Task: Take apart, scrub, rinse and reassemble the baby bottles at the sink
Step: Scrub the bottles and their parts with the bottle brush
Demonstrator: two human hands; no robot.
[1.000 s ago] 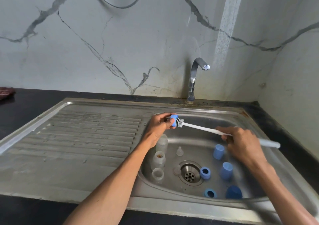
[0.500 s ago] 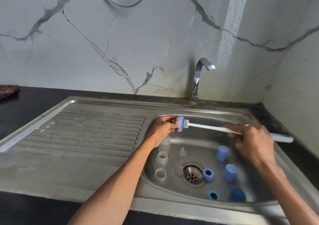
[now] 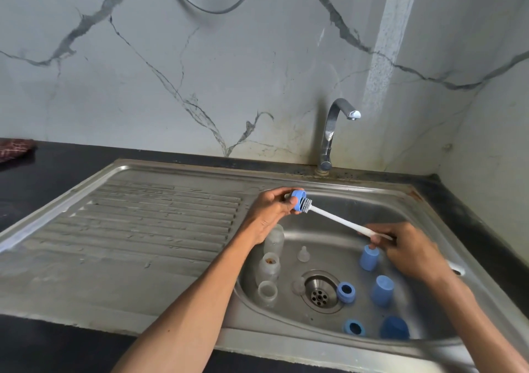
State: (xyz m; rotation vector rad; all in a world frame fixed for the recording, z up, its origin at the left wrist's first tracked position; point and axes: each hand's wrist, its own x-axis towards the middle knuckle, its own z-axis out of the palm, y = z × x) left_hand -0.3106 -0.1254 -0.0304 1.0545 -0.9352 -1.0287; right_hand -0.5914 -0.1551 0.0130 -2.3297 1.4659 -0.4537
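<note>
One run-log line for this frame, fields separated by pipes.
step: scrubbing | left hand: holds blue ring | right hand: holds bottle brush, bristles in ring | tap: no water visible

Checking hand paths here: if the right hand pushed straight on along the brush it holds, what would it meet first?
The right hand points up-left along the brush, so it would likely meet the blue ring held by the left hand; depth is uncertain.

A single head-worn camera looks forward and steeply down from close above the near edge of the steel sink. It faces the marble wall at the far side. The wide angle takes in the drainboard at left and the tap.
</note>
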